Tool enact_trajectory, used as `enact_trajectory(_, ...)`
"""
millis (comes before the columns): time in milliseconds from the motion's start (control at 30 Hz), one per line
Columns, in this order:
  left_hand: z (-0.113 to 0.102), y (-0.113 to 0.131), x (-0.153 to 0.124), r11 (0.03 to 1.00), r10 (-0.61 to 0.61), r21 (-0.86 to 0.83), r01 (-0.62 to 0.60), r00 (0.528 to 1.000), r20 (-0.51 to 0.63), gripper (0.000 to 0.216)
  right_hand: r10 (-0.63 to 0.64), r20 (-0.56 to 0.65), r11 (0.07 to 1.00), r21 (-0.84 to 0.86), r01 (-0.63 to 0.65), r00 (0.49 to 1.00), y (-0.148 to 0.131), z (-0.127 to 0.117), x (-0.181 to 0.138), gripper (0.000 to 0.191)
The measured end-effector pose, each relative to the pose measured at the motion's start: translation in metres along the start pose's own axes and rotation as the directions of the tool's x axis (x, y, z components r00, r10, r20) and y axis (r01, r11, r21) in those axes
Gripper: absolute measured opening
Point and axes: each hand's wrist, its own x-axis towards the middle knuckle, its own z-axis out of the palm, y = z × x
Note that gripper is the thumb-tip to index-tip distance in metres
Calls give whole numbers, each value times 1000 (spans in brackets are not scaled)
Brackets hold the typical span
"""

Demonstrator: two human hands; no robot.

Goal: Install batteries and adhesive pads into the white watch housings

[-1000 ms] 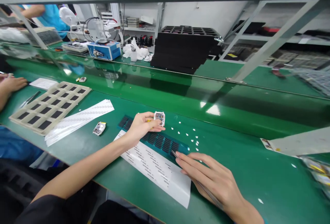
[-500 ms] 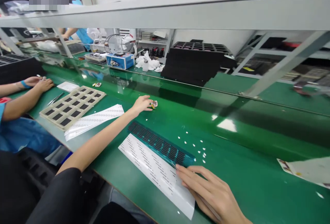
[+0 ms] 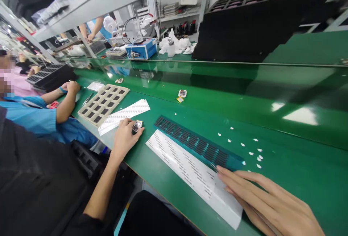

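Observation:
My left hand (image 3: 125, 138) is closed on a small electronic module (image 3: 137, 125) with a white rim and a yellow edge, held between thumb and fingers over the front of the green table. My right hand (image 3: 268, 201) grips thin metal tweezers (image 3: 214, 167); their tips lie by the near edge of a teal strip (image 3: 187, 136) bearing rows of black pieces. Under and beside that hand lies a white label sheet (image 3: 187, 170) printed with small dark text. Farther back, a second module (image 3: 182, 93) with a yellow tab (image 3: 180, 99) rests on the green surface.
Left of my hands are more printed sheets (image 3: 127, 114) and a beige compartment tray (image 3: 103, 103). A co-worker's hand (image 3: 73, 87) is beyond it. Small white scraps (image 3: 251, 153) lie scattered at right. A blue box (image 3: 141, 48) and black bins (image 3: 233, 29) stand behind.
My left hand has drawn back from the far green surface toward me, bringing a module with it. My right hand keeps its place by the strip with the tweezers. The view has turned left.

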Motion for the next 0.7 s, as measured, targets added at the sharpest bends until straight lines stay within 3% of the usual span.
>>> enact_trajectory(267,6,-21,-5,993,-14,-116,14,1000,0,23,30,-45,999,-22,-31,999,-7,-4,8,62)
enact_trajectory(433,-2,-14,-9,934,-59,-348,76,997,58,33,55,-54,998,-23,-56,997,-9,-3,2,60)
enact_trajectory(567,-10,10,-6,790,-34,-609,71,997,71,44,84,-22,996,-11,-85,996,-12,-9,6,66)
enact_trajectory(700,-11,44,8,503,56,-857,107,986,156,43,78,-21,996,-48,-79,997,-12,-12,11,69)
